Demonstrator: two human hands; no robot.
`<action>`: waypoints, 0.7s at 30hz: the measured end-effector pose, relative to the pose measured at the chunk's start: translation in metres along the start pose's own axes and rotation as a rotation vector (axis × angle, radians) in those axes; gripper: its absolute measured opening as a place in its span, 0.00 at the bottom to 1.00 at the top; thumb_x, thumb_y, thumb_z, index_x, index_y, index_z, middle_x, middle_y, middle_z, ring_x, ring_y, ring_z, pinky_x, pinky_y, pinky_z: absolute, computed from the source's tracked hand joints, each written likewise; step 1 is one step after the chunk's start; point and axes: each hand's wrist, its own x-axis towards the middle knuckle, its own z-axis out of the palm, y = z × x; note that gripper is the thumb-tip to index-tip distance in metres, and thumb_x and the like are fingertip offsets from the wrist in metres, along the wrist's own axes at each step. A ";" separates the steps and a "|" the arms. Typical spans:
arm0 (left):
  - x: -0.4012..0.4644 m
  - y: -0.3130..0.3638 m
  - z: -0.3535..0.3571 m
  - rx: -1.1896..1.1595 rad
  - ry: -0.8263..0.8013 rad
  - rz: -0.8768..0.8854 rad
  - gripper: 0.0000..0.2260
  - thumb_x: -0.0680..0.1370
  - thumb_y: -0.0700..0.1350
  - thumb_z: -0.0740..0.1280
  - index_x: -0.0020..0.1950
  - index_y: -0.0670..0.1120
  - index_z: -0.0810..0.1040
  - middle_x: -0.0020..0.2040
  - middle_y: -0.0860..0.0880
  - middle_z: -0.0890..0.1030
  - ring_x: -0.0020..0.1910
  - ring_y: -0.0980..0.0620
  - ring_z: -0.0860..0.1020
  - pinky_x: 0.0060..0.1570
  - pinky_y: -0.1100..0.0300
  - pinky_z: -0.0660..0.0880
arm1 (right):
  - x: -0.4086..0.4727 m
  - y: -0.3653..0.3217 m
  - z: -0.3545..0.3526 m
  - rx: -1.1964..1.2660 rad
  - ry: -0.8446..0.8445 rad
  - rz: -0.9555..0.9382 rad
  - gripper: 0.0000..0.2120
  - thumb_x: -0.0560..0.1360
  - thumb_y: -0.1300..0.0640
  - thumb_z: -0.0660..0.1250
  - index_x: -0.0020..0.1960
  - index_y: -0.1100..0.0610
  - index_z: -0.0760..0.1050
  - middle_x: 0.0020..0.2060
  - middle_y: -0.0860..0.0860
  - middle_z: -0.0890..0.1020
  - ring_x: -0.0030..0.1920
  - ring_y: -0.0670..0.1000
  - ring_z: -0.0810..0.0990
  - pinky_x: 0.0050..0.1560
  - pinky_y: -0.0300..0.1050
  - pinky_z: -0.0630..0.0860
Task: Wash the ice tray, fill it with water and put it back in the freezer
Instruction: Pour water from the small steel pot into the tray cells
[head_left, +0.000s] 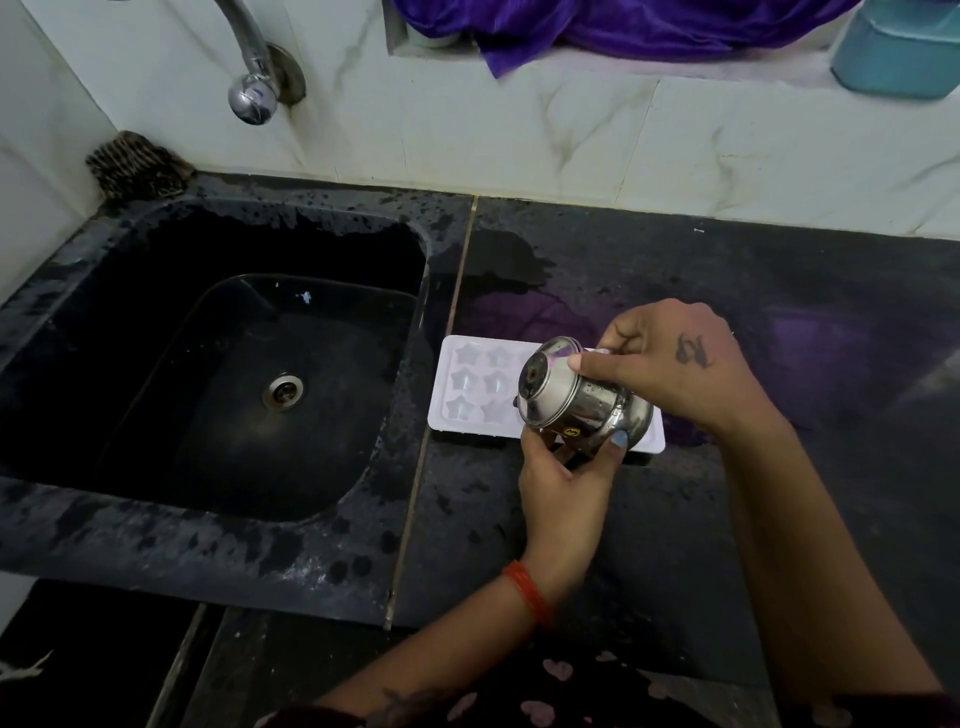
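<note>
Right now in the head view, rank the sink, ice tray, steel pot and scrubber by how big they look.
1. Sink, by far the largest.
2. Ice tray, partly hidden behind the pot.
3. Steel pot, held tilted above the tray, so nearness inflates it.
4. Scrubber, though close to the pot; unsure.

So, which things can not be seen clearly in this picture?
- Right part of the ice tray, head view: hidden behind the steel pot and both hands.
- Whether water is in the star moulds: too pale to tell.
- The pot's mouth: turned away from the camera, so any pouring is unseen.
- Left hand fingers under the pot: mostly covered by it.
- Blue container and purple cloth: cut off by the top edge.
</note>
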 end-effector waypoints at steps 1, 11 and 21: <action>0.000 -0.001 0.000 -0.006 -0.003 -0.002 0.24 0.71 0.38 0.74 0.65 0.45 0.71 0.55 0.51 0.82 0.53 0.58 0.81 0.56 0.64 0.76 | 0.000 0.000 0.000 -0.002 0.001 0.003 0.12 0.69 0.43 0.72 0.34 0.49 0.78 0.31 0.49 0.83 0.37 0.49 0.81 0.42 0.46 0.78; -0.003 0.001 0.001 0.026 -0.017 0.060 0.29 0.70 0.39 0.75 0.69 0.47 0.69 0.57 0.53 0.81 0.55 0.62 0.80 0.60 0.62 0.75 | -0.003 0.011 0.000 0.141 -0.005 0.036 0.13 0.68 0.44 0.73 0.36 0.54 0.81 0.31 0.51 0.84 0.38 0.51 0.83 0.47 0.52 0.79; -0.006 0.001 0.008 0.107 -0.039 0.144 0.33 0.70 0.39 0.75 0.72 0.50 0.66 0.65 0.47 0.76 0.61 0.55 0.77 0.47 0.75 0.74 | -0.008 0.030 -0.006 0.405 -0.016 0.165 0.11 0.66 0.48 0.75 0.34 0.55 0.81 0.34 0.51 0.84 0.42 0.51 0.83 0.52 0.52 0.79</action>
